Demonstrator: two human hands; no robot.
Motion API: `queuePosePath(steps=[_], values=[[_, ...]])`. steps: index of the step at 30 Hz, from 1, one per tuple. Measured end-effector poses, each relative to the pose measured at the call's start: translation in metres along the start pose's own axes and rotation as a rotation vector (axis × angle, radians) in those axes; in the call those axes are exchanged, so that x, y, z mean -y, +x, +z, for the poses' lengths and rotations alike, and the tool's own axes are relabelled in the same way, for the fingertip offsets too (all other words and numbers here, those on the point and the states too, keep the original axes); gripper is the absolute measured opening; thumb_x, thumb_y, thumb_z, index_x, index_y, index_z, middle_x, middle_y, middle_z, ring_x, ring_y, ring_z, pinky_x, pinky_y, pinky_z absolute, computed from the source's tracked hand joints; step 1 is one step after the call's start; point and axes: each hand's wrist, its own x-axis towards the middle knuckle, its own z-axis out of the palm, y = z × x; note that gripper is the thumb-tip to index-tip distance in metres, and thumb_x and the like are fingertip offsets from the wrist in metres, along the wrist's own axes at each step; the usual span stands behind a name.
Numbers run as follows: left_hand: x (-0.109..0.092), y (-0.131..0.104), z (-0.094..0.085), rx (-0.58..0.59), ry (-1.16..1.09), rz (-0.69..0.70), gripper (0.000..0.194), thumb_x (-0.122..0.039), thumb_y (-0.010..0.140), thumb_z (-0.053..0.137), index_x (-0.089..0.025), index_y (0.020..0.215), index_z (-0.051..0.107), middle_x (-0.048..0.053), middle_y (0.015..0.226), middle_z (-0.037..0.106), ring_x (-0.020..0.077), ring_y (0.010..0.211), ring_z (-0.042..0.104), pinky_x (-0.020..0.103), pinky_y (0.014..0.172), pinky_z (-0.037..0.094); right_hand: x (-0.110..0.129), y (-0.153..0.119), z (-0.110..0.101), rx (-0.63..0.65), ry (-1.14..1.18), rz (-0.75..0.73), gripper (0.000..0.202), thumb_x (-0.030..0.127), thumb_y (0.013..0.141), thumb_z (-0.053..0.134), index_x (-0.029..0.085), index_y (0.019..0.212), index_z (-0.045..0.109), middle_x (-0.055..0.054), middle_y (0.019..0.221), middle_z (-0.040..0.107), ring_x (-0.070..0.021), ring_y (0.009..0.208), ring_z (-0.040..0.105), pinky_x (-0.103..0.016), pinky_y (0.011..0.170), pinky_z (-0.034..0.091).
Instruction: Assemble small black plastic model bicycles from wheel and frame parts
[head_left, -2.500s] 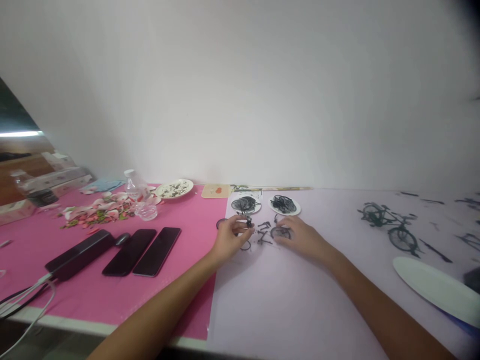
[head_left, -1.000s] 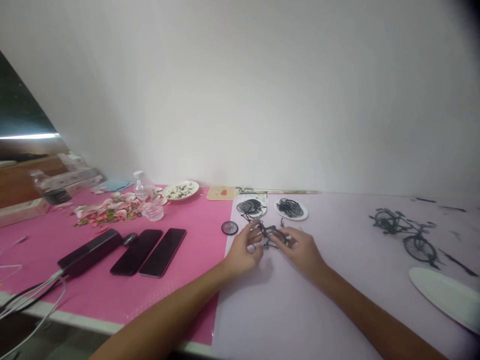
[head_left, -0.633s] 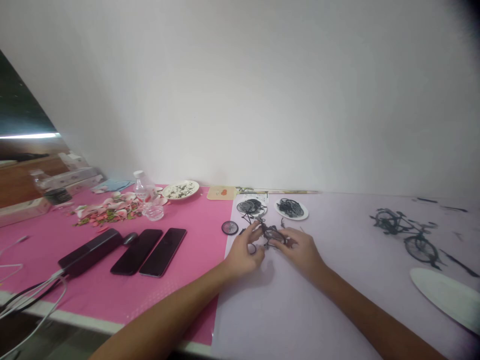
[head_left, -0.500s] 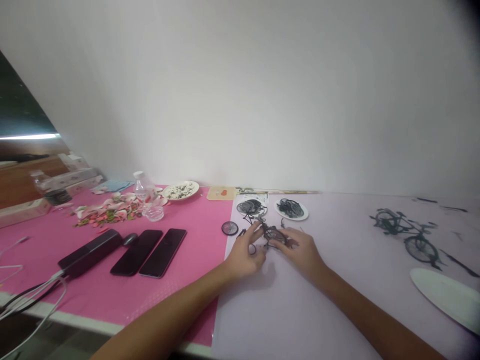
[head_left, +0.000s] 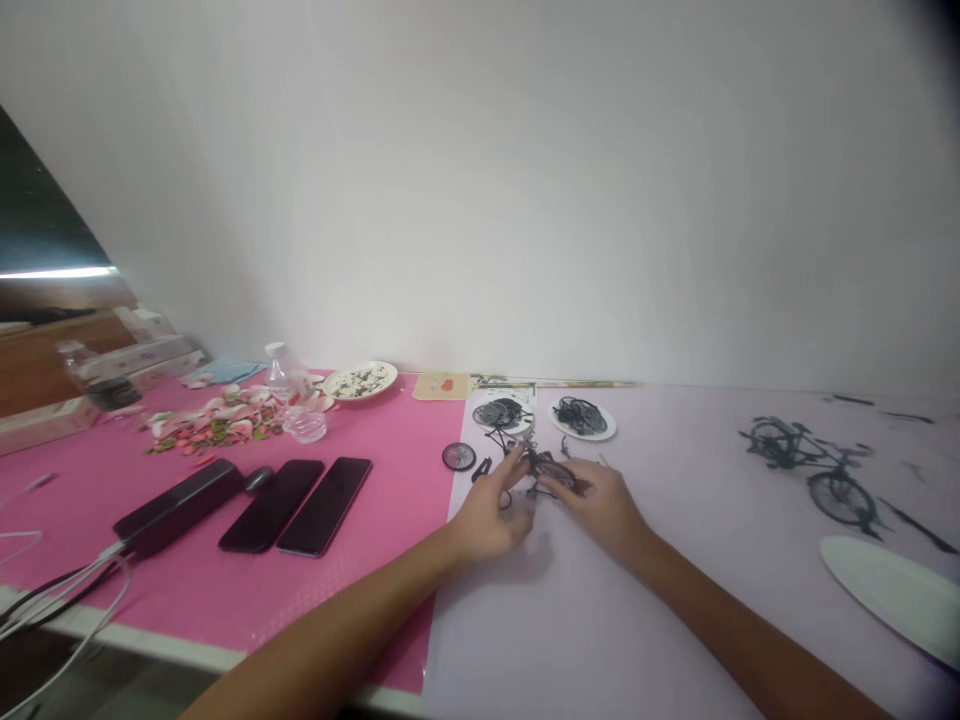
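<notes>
A small black model bicycle (head_left: 553, 472) is held between my two hands above the pale sheet. My right hand (head_left: 606, 502) pinches its wheel between thumb and fingers. On the other side, my left hand (head_left: 486, 515) has its fingertips closed at the frame, which they partly hide. Left of my left hand lies a loose spoked wheel (head_left: 459, 457). A small black part (head_left: 481, 468) rests beside that hand. Behind the hands, a white plate of black wheels (head_left: 504, 413) and a second plate of black parts (head_left: 581, 417) stand close together.
To the right are another model bicycle (head_left: 814, 468) and a white plate (head_left: 896, 590). Two phones (head_left: 325, 507), a black power strip (head_left: 180, 507), a plastic bottle (head_left: 279, 372) and pink petals (head_left: 225, 415) occupy the pink left side. A wall (head_left: 480, 200) rises behind.
The model bicycle's wheel has tilted slightly lower in my fingers. My left fingers have shifted a little at the frame; both hands stay in nearly the same place.
</notes>
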Motion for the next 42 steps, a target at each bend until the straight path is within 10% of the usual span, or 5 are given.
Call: queuePosePath(steps=[11, 21, 27, 32, 42], values=[[0.004, 0.003, 0.003, -0.028, 0.047, 0.006, 0.086, -0.015, 0.085, 0.063, -0.026, 0.162, 0.026, 0.017, 0.150, 0.055, 0.0316, 0.128, 0.063, 0.038, 0.091, 0.059, 0.004, 0.001, 0.000, -0.009, -0.029, -0.018, 0.027, 0.043, 0.095, 0.065, 0.021, 0.082, 0.074, -0.005, 0.077, 0.073, -0.0220, 0.069, 0.066, -0.029, 0.060, 0.047], [-0.006, 0.012, -0.016, -0.291, 0.266, 0.013, 0.026, -0.030, 0.095, 0.056, -0.019, 0.117, 0.065, 0.001, 0.073, 0.070, 0.0161, 0.063, 0.065, 0.027, 0.065, 0.052, 0.005, 0.003, 0.000, -0.056, -0.044, -0.010, 0.027, 0.045, 0.095, 0.064, 0.021, 0.088, 0.074, -0.006, 0.081, 0.074, -0.0221, 0.071, 0.065, -0.031, 0.065, 0.050], [-0.013, 0.019, -0.037, -0.596, 0.402, 0.146, 0.046, -0.036, 0.083, 0.075, -0.020, 0.123, 0.058, 0.010, 0.114, 0.061, 0.0238, 0.105, 0.060, 0.037, 0.092, 0.050, 0.004, 0.003, 0.000, -0.053, 0.010, -0.009, 0.028, 0.046, 0.096, 0.063, 0.021, 0.097, 0.075, -0.008, 0.089, 0.074, -0.0242, 0.079, 0.067, -0.033, 0.069, 0.054], [-0.007, 0.021, -0.044, -0.394, 0.180, 0.009, 0.077, -0.044, 0.075, 0.086, -0.022, 0.142, 0.053, 0.012, 0.131, 0.063, 0.0286, 0.124, 0.057, 0.042, 0.107, 0.044, 0.003, 0.003, 0.001, -0.021, 0.078, 0.004, 0.028, 0.048, 0.097, 0.061, 0.022, 0.100, 0.073, -0.009, 0.095, 0.073, -0.0251, 0.086, 0.067, -0.035, 0.075, 0.055], [-0.004, 0.021, -0.028, -0.024, -0.053, -0.088, 0.042, -0.051, 0.080, 0.079, -0.013, 0.096, 0.077, 0.007, 0.085, 0.074, 0.0187, 0.075, 0.065, 0.027, 0.067, 0.052, 0.004, 0.002, 0.002, 0.023, 0.121, 0.046, 0.023, 0.045, 0.095, 0.066, 0.023, 0.096, 0.073, -0.005, 0.092, 0.072, -0.0227, 0.085, 0.066, -0.034, 0.080, 0.053]])
